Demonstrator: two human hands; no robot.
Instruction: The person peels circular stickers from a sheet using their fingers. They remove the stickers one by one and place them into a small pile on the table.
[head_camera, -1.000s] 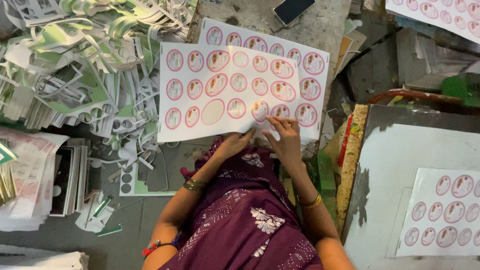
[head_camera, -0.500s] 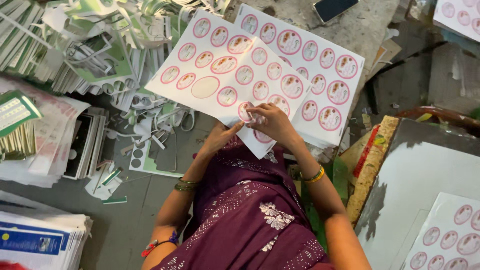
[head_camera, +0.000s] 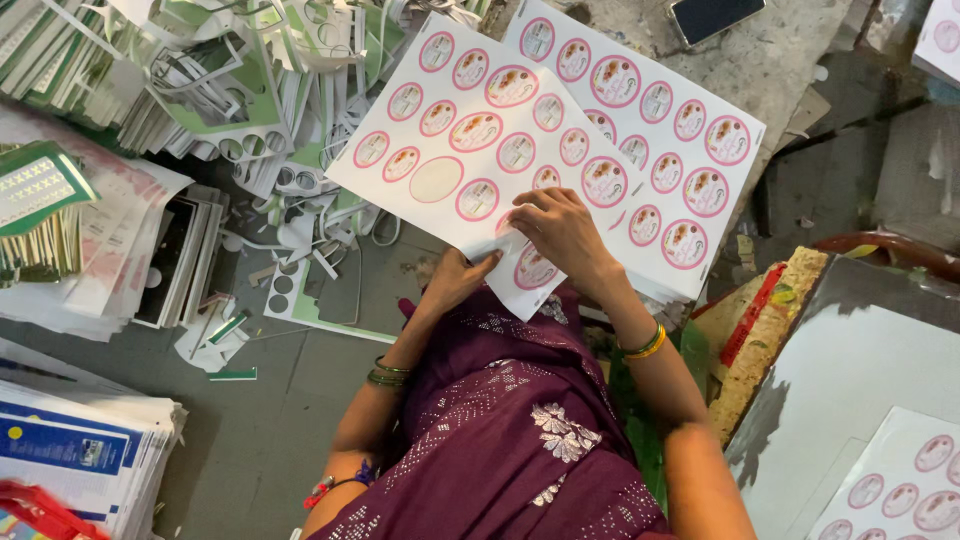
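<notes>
**Both hands on the top sticker sheet**

Top sticker sheet (head_camera: 480, 150), white w/ pink-ringed round stickers, lies tilted on the pile of like sheets (head_camera: 690, 150) in front of the person, its near corner over the purple lap (head_camera: 520, 420). One oval spot (head_camera: 436, 179) on it is blank, sticker gone.

Left hand (head_camera: 455, 280): at the sheet's near edge, fingers curled round the paper from below, grip closed on the sheet. Right hand (head_camera: 565, 232): lies on top of the sheet nr the same corner, fingers bent, tips pressing at a sticker; can't tell if it pinches anything. Green bangles (head_camera: 388, 372) on left wrist, green/yellow ones (head_camera: 645, 345) on right.

Left of the sheet: heap of punched-out paper scraps (head_camera: 240, 90), green & white. Far left: stacks of printed cards (head_camera: 60, 230). Phone (head_camera: 715, 15) at top, on the floor. Lower right: grey board (head_camera: 850, 370) w/ another sticker sheet (head_camera: 900, 490) on it.
</notes>
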